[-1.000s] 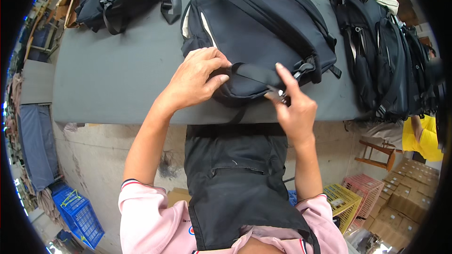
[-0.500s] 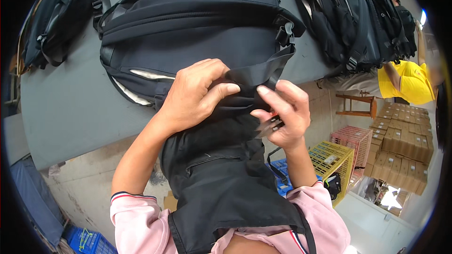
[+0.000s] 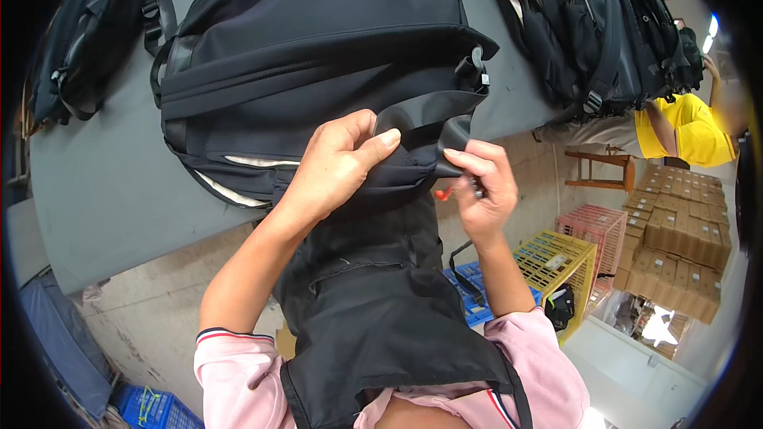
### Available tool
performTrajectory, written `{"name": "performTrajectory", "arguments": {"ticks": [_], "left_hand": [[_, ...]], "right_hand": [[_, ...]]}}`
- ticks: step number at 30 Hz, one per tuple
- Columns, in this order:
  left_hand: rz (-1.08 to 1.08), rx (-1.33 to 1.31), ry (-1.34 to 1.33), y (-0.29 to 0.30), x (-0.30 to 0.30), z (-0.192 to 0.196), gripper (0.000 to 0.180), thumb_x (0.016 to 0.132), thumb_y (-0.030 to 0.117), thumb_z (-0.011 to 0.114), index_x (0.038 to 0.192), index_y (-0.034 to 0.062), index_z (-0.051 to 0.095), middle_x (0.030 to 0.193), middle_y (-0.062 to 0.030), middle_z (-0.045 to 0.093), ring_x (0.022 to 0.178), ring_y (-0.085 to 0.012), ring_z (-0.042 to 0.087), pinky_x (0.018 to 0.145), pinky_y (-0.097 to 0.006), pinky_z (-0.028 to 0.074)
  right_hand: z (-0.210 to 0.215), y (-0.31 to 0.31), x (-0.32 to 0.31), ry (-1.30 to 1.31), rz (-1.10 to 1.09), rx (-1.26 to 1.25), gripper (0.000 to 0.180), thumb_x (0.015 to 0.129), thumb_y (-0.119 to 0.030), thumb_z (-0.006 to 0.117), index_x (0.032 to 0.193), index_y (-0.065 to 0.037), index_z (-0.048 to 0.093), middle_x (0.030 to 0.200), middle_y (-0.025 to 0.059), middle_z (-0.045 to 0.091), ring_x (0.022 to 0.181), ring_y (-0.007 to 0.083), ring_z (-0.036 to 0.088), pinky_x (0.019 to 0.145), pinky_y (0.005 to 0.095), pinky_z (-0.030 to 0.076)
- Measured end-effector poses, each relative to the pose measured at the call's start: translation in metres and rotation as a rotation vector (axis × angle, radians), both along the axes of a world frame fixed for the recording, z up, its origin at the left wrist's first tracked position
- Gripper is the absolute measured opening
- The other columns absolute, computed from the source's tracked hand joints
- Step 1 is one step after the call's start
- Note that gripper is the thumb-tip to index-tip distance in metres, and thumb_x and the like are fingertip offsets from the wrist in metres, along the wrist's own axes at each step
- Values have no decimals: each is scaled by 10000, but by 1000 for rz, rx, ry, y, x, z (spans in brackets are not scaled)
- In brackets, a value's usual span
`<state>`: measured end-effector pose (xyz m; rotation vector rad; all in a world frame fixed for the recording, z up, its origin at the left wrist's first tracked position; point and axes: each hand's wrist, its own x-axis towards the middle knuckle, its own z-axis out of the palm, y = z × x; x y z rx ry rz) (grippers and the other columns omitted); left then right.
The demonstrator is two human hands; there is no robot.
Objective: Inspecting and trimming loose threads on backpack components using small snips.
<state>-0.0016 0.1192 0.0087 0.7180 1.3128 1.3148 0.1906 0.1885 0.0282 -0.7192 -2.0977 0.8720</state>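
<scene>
Head view shows us bent over a black backpack (image 3: 318, 56) that lies flat on the grey desk (image 3: 103, 183), its near edge hanging slightly past the desk's front. Our left hand (image 3: 334, 167) rests on that near edge, its fingers (image 3: 381, 143) closed on a fold of black fabric, thumb pressed against the forefinger. Our right hand (image 3: 481, 191) sits just beside it, its fingers pinched together on the end of a black strap (image 3: 429, 115) that runs up toward a buckle at the backpack's corner; a small red and dark tool (image 3: 445, 191) shows inside the same hand. A black apron (image 3: 373, 310) hangs below our hands. More black bags (image 3: 588, 24) lie at the desk's far right, another bag (image 3: 79, 40) at far left. A person in yellow (image 3: 683, 131) stands beyond the desk, near stacked cardboard boxes (image 3: 675, 230) and a yellow crate (image 3: 556, 262).
</scene>
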Motion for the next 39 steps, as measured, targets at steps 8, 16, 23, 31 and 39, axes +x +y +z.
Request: {"name": "performTrajectory", "arguments": {"ticks": [8, 16, 23, 31, 39], "left_hand": [[-35, -17, 182, -5, -3, 6, 374, 861, 248, 626, 665, 18, 407, 574, -13, 362, 586, -86, 333, 525, -289, 319], [48, 68, 12, -9, 2, 14, 322, 888, 231, 607, 692, 23, 458, 610, 30, 406, 604, -63, 356, 539, -254, 328], [480, 297, 199, -13, 10, 19, 309, 790, 51, 689, 1027, 23, 492, 867, -60, 555, 815, -125, 526, 737, -258, 439], [253, 571, 923, -32, 6, 17, 359, 638, 35, 728, 977, 4, 613, 1016, -127, 628, 984, -319, 593, 826, -384, 489], [416, 522, 985, -24, 22, -4, 252, 662, -50, 662, 900, 8, 603, 862, -109, 663, 796, -275, 657, 691, -341, 509]], "right_hand": [[37, 38, 14, -20, -422, 281, 224, 810, 114, 556, 925, -36, 678, 956, 88, 626, 780, 173, 592, 652, 252, 475], [15, 12, -15, -190, 152, 415, 423, 564, 93, 681, 958, -52, 629, 968, 93, 645, 754, 233, 663, 586, 298, 536], [-2, 5, -35, 23, 96, 295, 237, 699, 25, 727, 886, -23, 590, 827, 118, 649, 702, 215, 634, 617, 262, 502], [-2, -3, -43, 78, 40, 166, 272, 664, 39, 758, 832, -38, 558, 781, 83, 641, 582, 113, 525, 488, 210, 388], [-9, -16, -46, 87, -79, -13, 257, 692, 72, 733, 823, -42, 544, 792, 47, 623, 528, 22, 395, 465, 164, 314]]}}
